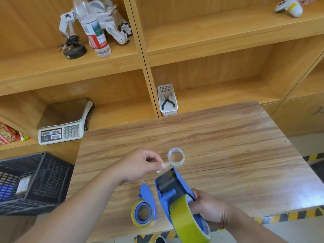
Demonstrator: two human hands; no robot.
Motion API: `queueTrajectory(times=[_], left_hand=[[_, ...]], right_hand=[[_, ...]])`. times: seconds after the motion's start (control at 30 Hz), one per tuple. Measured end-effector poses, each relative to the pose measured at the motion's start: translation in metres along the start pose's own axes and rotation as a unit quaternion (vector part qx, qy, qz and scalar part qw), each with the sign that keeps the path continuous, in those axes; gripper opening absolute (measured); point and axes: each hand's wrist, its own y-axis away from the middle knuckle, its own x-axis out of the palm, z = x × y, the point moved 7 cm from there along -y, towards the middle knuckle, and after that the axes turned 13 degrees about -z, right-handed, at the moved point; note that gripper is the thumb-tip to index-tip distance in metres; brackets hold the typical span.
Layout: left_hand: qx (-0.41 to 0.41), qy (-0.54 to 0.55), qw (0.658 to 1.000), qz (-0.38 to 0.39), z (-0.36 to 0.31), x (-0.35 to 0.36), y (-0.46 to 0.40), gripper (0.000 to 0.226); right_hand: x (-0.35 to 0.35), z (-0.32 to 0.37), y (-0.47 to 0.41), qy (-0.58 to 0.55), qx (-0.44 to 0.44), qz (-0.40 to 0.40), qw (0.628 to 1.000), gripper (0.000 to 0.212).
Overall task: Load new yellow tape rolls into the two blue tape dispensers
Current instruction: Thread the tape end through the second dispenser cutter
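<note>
Now, with my right hand gripping the blue dispenser and its yellow roll at five o'clock on the tabletop, my left hand pinches the tape end, which I should pull straight over the blade.

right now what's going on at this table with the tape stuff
A person is loading tape. The right hand holds a blue dispenser fitted with a yellow tape roll, while the left hand pinches the tape's free end at the dispenser's front. A second blue dispenser, also carrying yellow tape, lies on the wooden table. An empty clear core sits just beyond.
</note>
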Motion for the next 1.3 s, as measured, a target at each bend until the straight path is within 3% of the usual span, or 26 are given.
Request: queueTrajectory(times=[0.1,0.37,0.53,0.6,0.73,0.83,0.97,1.1,1.2,1.3], left_hand=[[-0.072,0.066,0.993,0.067,0.014,0.021,0.004,0.008],[-0.212,0.221,0.935,0.178,0.040,0.054,0.011,0.024],[-0.269,0.211,0.917,0.207,0.053,0.067,0.012,0.014],[-0.297,0.215,0.914,0.174,0.062,0.072,0.008,0.008],[-0.330,0.270,0.904,-0.024,0.082,0.070,-0.004,0.018],[-0.319,0.279,0.900,-0.104,0.100,0.072,-0.002,0.016],[-0.316,0.277,0.898,-0.134,0.121,0.091,0.016,0.017],[-0.286,0.238,0.917,-0.143,0.135,0.119,0.039,0.010],[-0.269,0.221,0.925,-0.150,0.140,0.137,0.050,0.010],[-0.267,0.228,0.926,-0.139,0.148,0.153,0.051,0.016]], right_hand=[[0.003,-0.001,-0.002,0.011,-0.002,0.003,1.000,0.029],[0.006,-0.008,-0.006,0.023,0.005,0.011,1.000,0.035],[0.006,-0.011,-0.006,0.001,0.012,0.009,1.000,0.036],[0.005,-0.011,-0.006,-0.020,0.011,-0.005,1.000,0.038],[-0.006,-0.019,-0.014,-0.058,0.018,-0.052,0.997,0.040],[-0.021,-0.032,-0.022,-0.059,0.037,-0.122,0.990,0.038],[-0.040,-0.048,-0.027,-0.027,0.068,-0.232,0.970,0.038],[-0.060,-0.067,-0.036,0.030,0.092,-0.312,0.945,0.032],[-0.072,-0.080,-0.046,0.058,0.105,-0.349,0.929,0.025],[-0.075,-0.093,-0.063,0.117,0.105,-0.354,0.922,0.031]])
